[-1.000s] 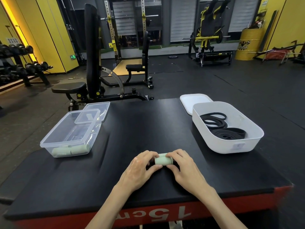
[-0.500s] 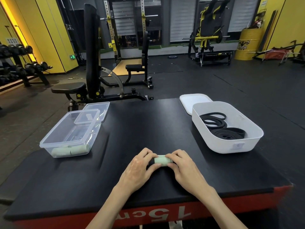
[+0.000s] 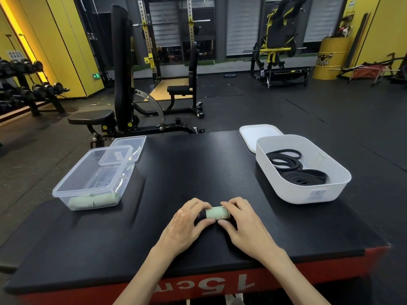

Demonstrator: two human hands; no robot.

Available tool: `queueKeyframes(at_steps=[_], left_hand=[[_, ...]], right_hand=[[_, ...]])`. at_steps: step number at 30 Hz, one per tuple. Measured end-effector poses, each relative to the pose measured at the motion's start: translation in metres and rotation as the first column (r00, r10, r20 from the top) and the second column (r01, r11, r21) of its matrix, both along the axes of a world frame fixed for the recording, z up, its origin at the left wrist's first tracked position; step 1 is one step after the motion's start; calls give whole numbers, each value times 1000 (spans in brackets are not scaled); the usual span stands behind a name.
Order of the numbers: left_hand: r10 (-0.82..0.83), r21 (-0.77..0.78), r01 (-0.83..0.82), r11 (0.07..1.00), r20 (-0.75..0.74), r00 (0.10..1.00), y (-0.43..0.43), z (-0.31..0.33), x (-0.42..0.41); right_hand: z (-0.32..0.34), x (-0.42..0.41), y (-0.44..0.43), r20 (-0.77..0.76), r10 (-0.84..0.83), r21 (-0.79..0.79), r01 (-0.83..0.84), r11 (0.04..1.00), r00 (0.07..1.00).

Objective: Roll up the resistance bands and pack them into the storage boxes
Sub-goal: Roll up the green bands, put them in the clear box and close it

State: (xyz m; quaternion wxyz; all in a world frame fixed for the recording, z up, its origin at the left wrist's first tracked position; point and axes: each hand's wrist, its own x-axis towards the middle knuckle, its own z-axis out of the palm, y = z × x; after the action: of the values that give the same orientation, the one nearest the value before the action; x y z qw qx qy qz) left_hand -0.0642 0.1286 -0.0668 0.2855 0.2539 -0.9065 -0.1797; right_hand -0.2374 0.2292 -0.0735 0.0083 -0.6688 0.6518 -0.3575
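Observation:
A pale green rolled resistance band (image 3: 217, 213) lies on the black platform (image 3: 193, 172) near its front edge. My left hand (image 3: 187, 225) pinches its left end and my right hand (image 3: 242, 223) pinches its right end, fingers curled over the roll. A clear plastic box (image 3: 72, 183) at the left holds two pale green rolls (image 3: 92, 200) against its near wall. A white tub (image 3: 308, 194) at the right holds black bands (image 3: 295, 170), some coiled flat.
A clear lid (image 3: 130, 143) lies behind the clear box and a white lid (image 3: 255, 134) behind the white tub. Beyond the platform stand a weight bench (image 3: 120, 84), a rack and a yellow barrel (image 3: 328, 59). The platform's red front edge (image 3: 220, 287) is close to me.
Both hands stay on the green roll; the fingers have shifted slightly around it and the roll sits in nearly the same spot.

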Motion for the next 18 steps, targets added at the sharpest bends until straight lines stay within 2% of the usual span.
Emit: queueKeyframes(at_steps=[18], left_hand=[[39, 37, -41, 998, 54, 998, -1, -3, -3]], right_hand=[[-1, -4, -5, 42, -10, -5, 10, 1000, 999]])
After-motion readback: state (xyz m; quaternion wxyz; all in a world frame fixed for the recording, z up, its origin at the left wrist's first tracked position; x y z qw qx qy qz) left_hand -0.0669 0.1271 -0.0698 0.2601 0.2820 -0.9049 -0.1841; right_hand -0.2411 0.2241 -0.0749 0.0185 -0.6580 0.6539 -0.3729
